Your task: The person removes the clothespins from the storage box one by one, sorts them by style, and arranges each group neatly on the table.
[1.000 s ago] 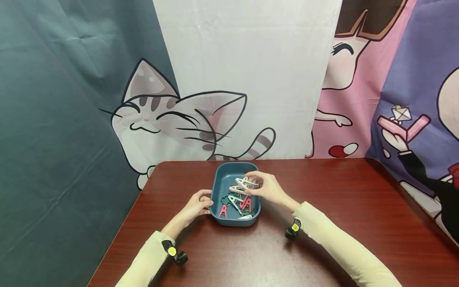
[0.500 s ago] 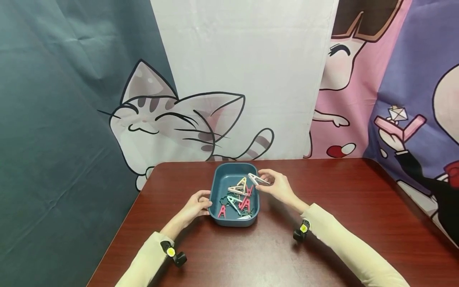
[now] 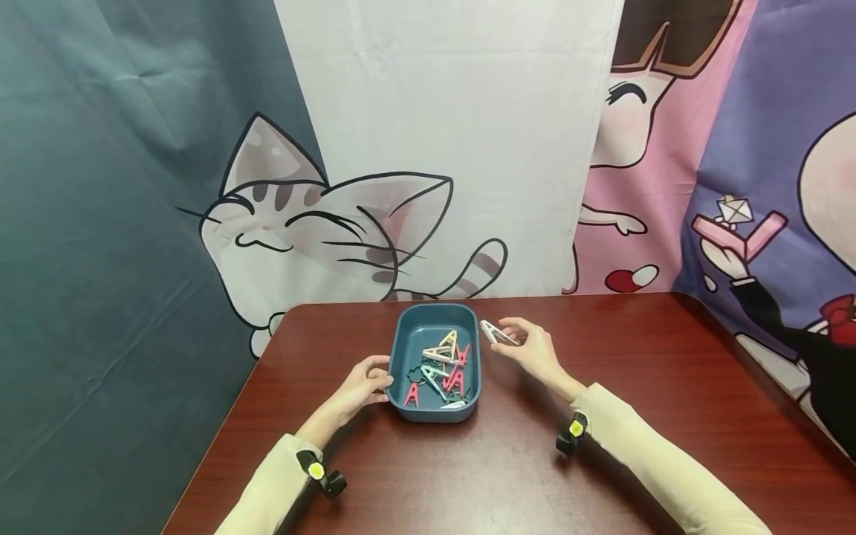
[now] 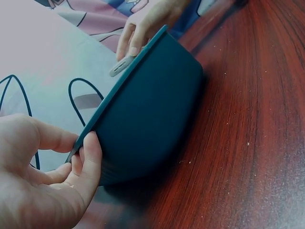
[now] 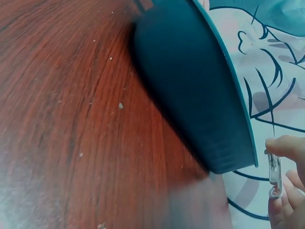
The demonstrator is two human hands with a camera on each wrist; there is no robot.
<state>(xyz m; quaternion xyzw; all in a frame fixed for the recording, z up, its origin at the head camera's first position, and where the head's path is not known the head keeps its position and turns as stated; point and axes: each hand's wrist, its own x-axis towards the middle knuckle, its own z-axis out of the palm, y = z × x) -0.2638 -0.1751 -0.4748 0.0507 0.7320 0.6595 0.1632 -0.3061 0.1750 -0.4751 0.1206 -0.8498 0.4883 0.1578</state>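
My left hand (image 3: 364,385) pinches the left rim of a dark teal plastic bin (image 3: 433,417); in the left wrist view the thumb (image 4: 91,155) lies against the bin's outer wall. Just beyond the bin's right rim, my right hand (image 3: 536,355) holds a white clothespin (image 3: 487,327) between thumb and fingers, up off the table. The right wrist view shows that clothespin (image 5: 275,171) edge-on. Inside the bin lie several more clothespins: pink ones (image 3: 412,394), a cream one (image 3: 449,340), an off-white one (image 3: 436,353) and a pale blue one (image 3: 433,379).
The bin stands on a reddish-brown wooden table (image 3: 602,416) toward its back edge. A dark green, ring-shaped item (image 3: 414,374) lies among the clothespins. Behind the table hangs a printed cloth (image 3: 428,111) with cartoon figures.
My right hand has lifted the white clothespin out of the bin and carried it right, past the rim. The left hand keeps its hold on the bin.
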